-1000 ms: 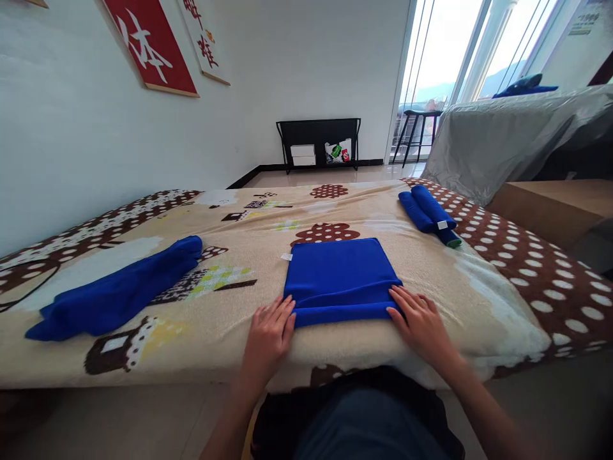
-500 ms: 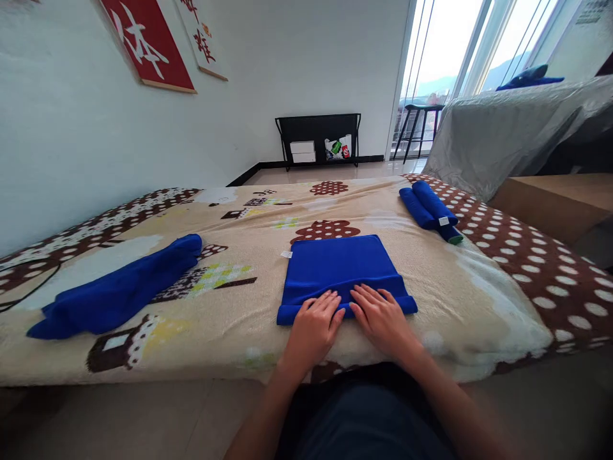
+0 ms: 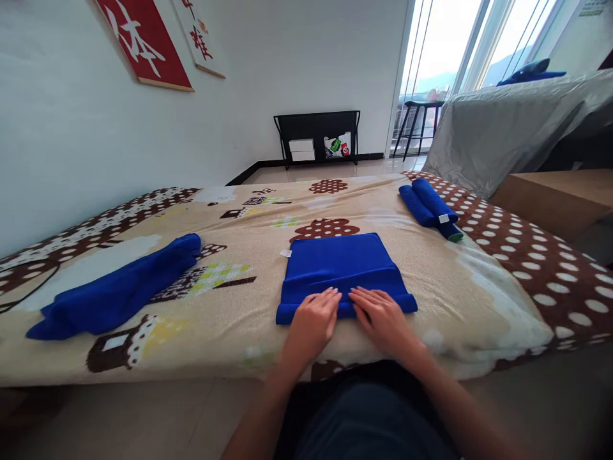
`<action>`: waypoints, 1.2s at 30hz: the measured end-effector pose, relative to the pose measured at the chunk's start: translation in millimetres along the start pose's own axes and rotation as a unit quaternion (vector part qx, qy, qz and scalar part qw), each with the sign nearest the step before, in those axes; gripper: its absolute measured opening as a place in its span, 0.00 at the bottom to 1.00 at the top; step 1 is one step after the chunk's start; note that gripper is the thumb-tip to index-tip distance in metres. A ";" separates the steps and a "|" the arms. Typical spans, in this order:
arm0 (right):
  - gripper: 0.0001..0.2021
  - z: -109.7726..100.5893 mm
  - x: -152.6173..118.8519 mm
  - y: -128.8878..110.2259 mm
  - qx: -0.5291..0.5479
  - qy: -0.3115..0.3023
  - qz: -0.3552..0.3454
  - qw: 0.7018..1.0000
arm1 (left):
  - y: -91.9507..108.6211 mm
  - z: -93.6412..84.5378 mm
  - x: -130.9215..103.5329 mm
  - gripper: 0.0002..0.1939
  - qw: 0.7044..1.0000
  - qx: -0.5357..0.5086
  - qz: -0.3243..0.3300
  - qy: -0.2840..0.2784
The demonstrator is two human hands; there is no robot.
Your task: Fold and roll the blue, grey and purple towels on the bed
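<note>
Blue cloth (image 3: 341, 254), lower centre of the frame, directly beyond both hands.
Its rolled near edge runs left to right; left hand (image 3: 313, 319) and right hand (image 3: 384, 318) touch it, equally near, grip unclear.

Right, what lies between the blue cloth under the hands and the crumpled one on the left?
Only patterned blanket and the white tag of the flat blue cloth, as the head view shows.

A red scroll (image 3: 143, 45) hangs on the wall (image 3: 96, 134). A black rack (image 3: 317, 126) holds white boxes (image 3: 301, 150); a dark stool (image 3: 423, 104) stands near the window (image 3: 438, 45).
</note>
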State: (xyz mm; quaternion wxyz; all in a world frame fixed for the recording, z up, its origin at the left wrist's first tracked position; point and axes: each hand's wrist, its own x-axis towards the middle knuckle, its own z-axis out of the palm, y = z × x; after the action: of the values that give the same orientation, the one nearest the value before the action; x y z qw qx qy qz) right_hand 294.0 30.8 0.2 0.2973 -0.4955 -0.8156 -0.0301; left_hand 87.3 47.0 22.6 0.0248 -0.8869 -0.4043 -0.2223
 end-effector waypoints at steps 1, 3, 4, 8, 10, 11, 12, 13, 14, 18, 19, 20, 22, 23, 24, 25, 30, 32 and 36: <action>0.19 3.5 5.6 -7.0 0.009 -0.020 -0.006 1.000 | 5.2 3.3 7.0 0.22 1.000 -0.013 0.010 -0.013; 0.20 8.4 14.4 -10.1 0.000 -0.045 0.003 0.999 | 8.5 9.1 16.0 0.22 1.000 -0.005 -0.016 -0.025; 0.21 9.3 17.2 -6.1 -0.012 -0.050 0.017 0.999 | 6.3 11.1 17.4 0.21 0.999 0.011 -0.045 -0.025; 0.24 4.0 15.0 33.6 -0.069 -0.048 0.083 0.993 | -20.9 9.9 5.2 0.23 0.986 0.069 -0.154 -0.007; 0.25 -1.7 7.1 55.2 -0.089 -0.036 0.098 0.991 | -38.2 5.3 -7.6 0.23 0.983 0.075 -0.168 -0.003; 0.24 -4.7 2.1 63.8 -0.095 -0.028 0.093 0.991 | -46.1 2.7 -14.4 0.23 0.983 0.076 -0.166 -0.003; 0.24 -7.7 -3.3 70.3 -0.100 -0.019 0.078 0.992 | -52.9 0.2 -21.3 0.22 0.984 0.078 -0.157 -0.002; 0.23 -10.6 -9.0 74.8 -0.103 -0.008 0.056 0.993 | -58.4 -2.2 -28.2 0.22 0.986 0.083 -0.145 0.003; 0.22 -13.3 -15.0 77.6 -0.107 0.007 0.032 0.994 | -62.5 -4.4 -35.0 0.21 0.987 0.090 -0.131 0.015; 0.20 -22.0 -41.6 81.2 -0.132 0.084 -0.013 0.988 | -66.9 -13.3 -61.0 0.17 0.980 0.127 -0.105 0.114; 0.19 -23.7 -48.8 82.8 -0.133 0.096 -0.016 0.986 | -66.2 -16.0 -67.2 0.15 0.979 0.129 -0.097 0.129; 0.17 -25.3 -56.0 85.1 -0.130 0.102 -0.020 0.986 | -65.3 -18.9 -73.1 0.13 0.979 0.126 -0.084 0.134; 0.14 -28.5 -68.8 91.3 -0.121 0.097 -0.032 0.987 | -63.6 -24.8 -83.4 0.12 0.985 0.113 -0.056 0.118; 0.14 -30.1 -73.9 94.5 -0.116 0.086 -0.033 0.989 | -62.9 -27.5 -87.5 0.13 0.988 0.105 -0.045 0.103; 0.15 -31.9 -77.8 97.2 -0.112 0.073 -0.030 0.991 | -62.4 -29.8 -90.7 0.14 0.990 0.098 -0.040 0.090; 0.17 -33.5 -80.3 99.2 -0.108 0.058 -0.025 0.992 | -62.1 -31.3 -92.9 0.16 0.992 0.093 -0.039 0.078; 0.19 -36.3 -75.0 99.8 -0.082 0.025 0.020 0.996 | -64.0 -27.6 -88.6 0.17 0.992 0.073 -0.064 0.076; 0.16 -33.9 -69.5 98.9 -0.075 0.034 0.034 0.996 | -66.4 -23.9 -82.8 0.17 0.992 0.066 -0.074 0.081; 0.13 -29.2 -63.0 99.4 -0.055 0.055 0.041 0.996 | -71.4 -20.8 -75.5 0.16 0.992 0.042 -0.089 0.085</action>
State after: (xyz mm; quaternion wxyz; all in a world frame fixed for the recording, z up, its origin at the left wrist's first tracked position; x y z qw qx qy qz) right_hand 410.3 21.3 -32.6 0.3155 -0.5415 -0.7741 -0.0897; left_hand -15.8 37.0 0.4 0.0764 -0.8234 -0.4871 -0.2808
